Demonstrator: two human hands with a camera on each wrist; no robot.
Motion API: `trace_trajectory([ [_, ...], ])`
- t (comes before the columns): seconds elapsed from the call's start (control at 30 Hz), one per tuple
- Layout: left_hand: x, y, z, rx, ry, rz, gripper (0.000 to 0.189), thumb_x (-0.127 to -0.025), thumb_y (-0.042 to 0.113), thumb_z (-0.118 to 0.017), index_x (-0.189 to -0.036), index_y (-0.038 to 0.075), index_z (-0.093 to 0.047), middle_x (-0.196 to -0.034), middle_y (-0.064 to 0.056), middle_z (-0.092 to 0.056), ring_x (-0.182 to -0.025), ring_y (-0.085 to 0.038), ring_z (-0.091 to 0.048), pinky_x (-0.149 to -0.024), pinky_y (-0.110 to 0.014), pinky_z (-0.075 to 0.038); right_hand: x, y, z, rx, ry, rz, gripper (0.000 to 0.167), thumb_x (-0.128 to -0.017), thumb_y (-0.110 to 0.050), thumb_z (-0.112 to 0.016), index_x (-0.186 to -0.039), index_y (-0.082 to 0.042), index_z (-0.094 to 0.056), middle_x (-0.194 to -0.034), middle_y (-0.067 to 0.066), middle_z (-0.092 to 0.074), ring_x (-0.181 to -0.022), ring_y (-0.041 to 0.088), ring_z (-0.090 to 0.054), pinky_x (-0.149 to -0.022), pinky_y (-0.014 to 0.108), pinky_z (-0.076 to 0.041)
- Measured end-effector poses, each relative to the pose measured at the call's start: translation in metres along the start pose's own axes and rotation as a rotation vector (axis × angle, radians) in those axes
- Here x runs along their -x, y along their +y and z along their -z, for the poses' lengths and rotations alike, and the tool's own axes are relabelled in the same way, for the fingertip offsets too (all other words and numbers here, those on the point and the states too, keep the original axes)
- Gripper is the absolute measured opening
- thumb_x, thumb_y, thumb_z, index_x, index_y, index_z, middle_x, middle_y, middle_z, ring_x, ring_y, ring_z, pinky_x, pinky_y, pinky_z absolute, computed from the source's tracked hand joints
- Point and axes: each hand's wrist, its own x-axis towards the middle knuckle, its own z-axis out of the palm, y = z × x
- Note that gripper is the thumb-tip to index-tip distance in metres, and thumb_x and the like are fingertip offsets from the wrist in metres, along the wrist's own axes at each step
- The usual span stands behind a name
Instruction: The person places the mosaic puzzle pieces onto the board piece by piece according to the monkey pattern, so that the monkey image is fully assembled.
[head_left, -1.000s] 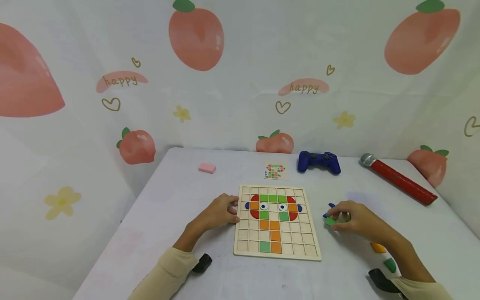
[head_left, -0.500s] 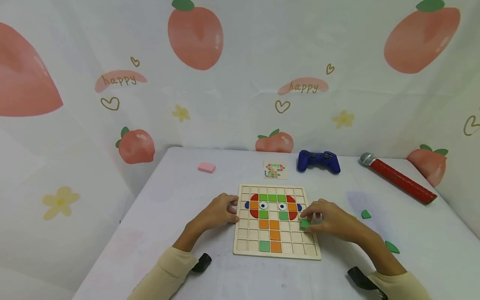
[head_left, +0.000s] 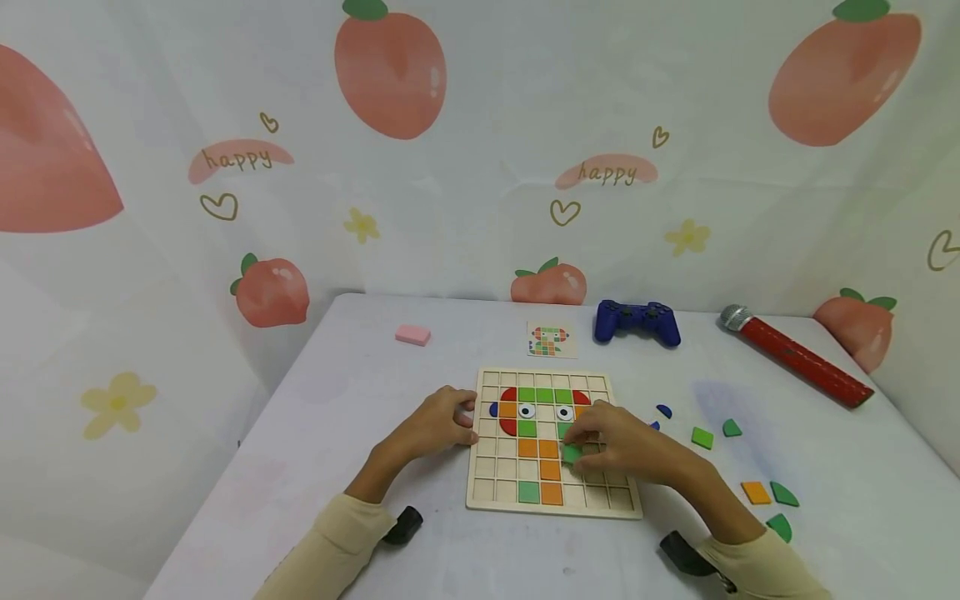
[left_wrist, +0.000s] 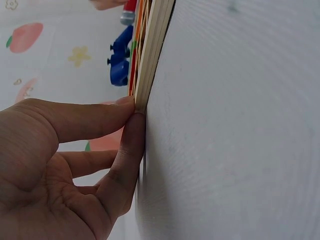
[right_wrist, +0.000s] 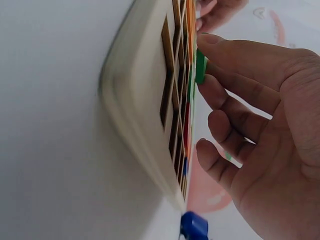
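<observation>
The right hand (head_left: 626, 442) was pinching a small green tile (head_left: 572, 453) between its thumb and a fingertip, the remaining fingers loosely bent and bearing nothing. The tile was over the middle of the wooden board (head_left: 555, 513), just right of the orange squares in the grid; whether its lower edge touched the wood could not be told. It looked light and stiff, probably painted wood, with flat faces that might prove a little slippery. Opposite edges seemed the best place to take hold, with the tips kept high so as not to catch on the raised grid lines. The left hand (head_left: 431, 427) held the board's left edge with thumb and bent fingers; the board appeared rigid, thin and light enough to slide if nudged, so that rim looked a sensible spot to steady it. Seated in the grid were red, orange, green and blue pieces and two eye tiles (head_left: 527, 411). To the board's right, loose on the tabletop (head_left: 375, 400), lay a green square (head_left: 702, 437), an orange square (head_left: 756, 492), green quarter-rounds (head_left: 780, 527) and blue pieces (head_left: 663, 411). Beyond the board were a pattern card (head_left: 551, 340), a pink block (head_left: 413, 335), a blue game controller (head_left: 637, 323) and a red microphone (head_left: 795, 362).
</observation>
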Motion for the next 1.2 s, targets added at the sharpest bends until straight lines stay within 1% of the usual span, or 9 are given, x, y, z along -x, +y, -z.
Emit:
trace_trajectory([
  [0.07, 0.000, 0.000, 0.000, 0.000, 0.001, -0.001, 0.067, -0.085, 0.002, -0.086, -0.145, -0.006, -0.058, -0.118, -0.008, -0.062, -0.096, -0.016, -0.065, -0.081, -0.029, -0.060, -0.003, -0.003, -0.002, 0.006, -0.001, 0.027, 0.024, -0.090, -0.034, -0.085, -0.110, -0.023, -0.080, -0.110, -0.013, -0.069, -0.107, 0.014, -0.057, -0.097, 0.041, -0.052],
  [0.17, 0.000, 0.001, 0.000, 0.000, 0.004, 0.000, 0.066, -0.085, 0.002, -0.086, -0.145, -0.006, -0.058, -0.119, -0.008, -0.062, -0.097, -0.016, -0.065, -0.082, -0.030, -0.060, -0.008, -0.008, -0.005, 0.001, -0.012, 0.043, 0.025, -0.089, -0.032, -0.086, -0.111, -0.022, -0.080, -0.110, -0.013, -0.069, -0.106, 0.012, -0.057, -0.096, 0.040, -0.052],
  [0.3, 0.001, 0.001, 0.000, 0.001, 0.004, 0.001, 0.066, -0.085, 0.002, -0.086, -0.145, -0.006, -0.058, -0.119, -0.008, -0.062, -0.097, -0.016, -0.065, -0.082, -0.030, -0.060, -0.014, -0.014, -0.010, 0.002, -0.033, 0.038, 0.025, -0.089, -0.030, -0.086, -0.112, -0.022, -0.080, -0.109, -0.015, -0.069, -0.104, 0.010, -0.058, -0.096, 0.039, -0.052],
  [0.5, 0.001, 0.002, 0.001, 0.003, 0.003, 0.008, 0.066, -0.086, 0.002, -0.085, -0.145, -0.006, -0.058, -0.119, -0.008, -0.062, -0.098, -0.017, -0.065, -0.083, -0.030, -0.060, -0.024, -0.021, -0.017, 0.009, -0.053, 0.029, 0.022, -0.089, -0.030, -0.085, -0.110, -0.024, -0.081, -0.106, -0.018, -0.068, -0.106, 0.009, -0.057, -0.101, 0.043, -0.050],
  [0.73, 0.000, 0.002, 0.001, 0.004, 0.002, 0.000, 0.066, -0.085, 0.002, -0.086, -0.145, -0.006, -0.058, -0.117, -0.008, -0.062, -0.097, -0.016, -0.065, -0.083, -0.030, -0.060, -0.030, -0.029, -0.022, -0.003, -0.081, 0.034, 0.023, -0.090, -0.031, -0.085, -0.111, -0.023, -0.082, -0.102, -0.017, -0.067, -0.100, 0.010, -0.055, -0.093, 0.035, -0.051],
  [0.8, 0.000, 0.002, 0.001, 0.004, 0.002, -0.006, 0.066, -0.084, 0.001, -0.086, -0.144, -0.006, -0.059, -0.117, -0.009, -0.062, -0.097, -0.016, -0.065, -0.082, -0.030, -0.060, -0.031, -0.031, -0.023, -0.005, -0.086, 0.043, 0.022, -0.090, -0.031, -0.085, -0.111, -0.024, -0.082, -0.103, -0.018, -0.068, -0.102, 0.009, -0.055, -0.098, 0.037, -0.050],
  [0.97, 0.001, 0.002, 0.002, 0.002, 0.004, -0.017, 0.065, -0.083, 0.000, -0.086, -0.142, -0.008, -0.060, -0.116, -0.010, -0.062, -0.096, -0.016, -0.064, -0.082, -0.030, -0.060, -0.034, -0.036, -0.024, 0.012, -0.096, 0.058, 0.020, -0.091, -0.029, -0.084, -0.111, -0.025, -0.082, -0.103, -0.022, -0.069, -0.105, 0.008, -0.055, -0.102, 0.042, -0.050],
  [1.03, 0.001, 0.003, 0.002, 0.001, 0.005, -0.013, 0.065, -0.083, 0.000, -0.086, -0.142, -0.008, -0.060, -0.116, -0.009, -0.062, -0.096, -0.016, -0.064, -0.082, -0.030, -0.059, -0.035, -0.037, -0.025, 0.025, -0.098, 0.060, 0.020, -0.091, -0.029, -0.084, -0.111, -0.025, -0.082, -0.102, -0.022, -0.069, -0.105, 0.009, -0.055, -0.099, 0.040, -0.051],
  [1.2, 0.001, 0.002, 0.002, 0.006, 0.004, 0.003, 0.065, -0.083, 0.000, -0.086, -0.142, -0.008, -0.060, -0.114, -0.009, -0.062, -0.095, -0.016, -0.064, -0.082, -0.030, -0.059, -0.037, -0.040, -0.026, 0.039, -0.106, 0.061, 0.022, -0.091, -0.029, -0.085, -0.111, -0.023, -0.082, -0.103, -0.020, -0.070, -0.105, 0.009, -0.054, -0.100, 0.040, -0.051],
])
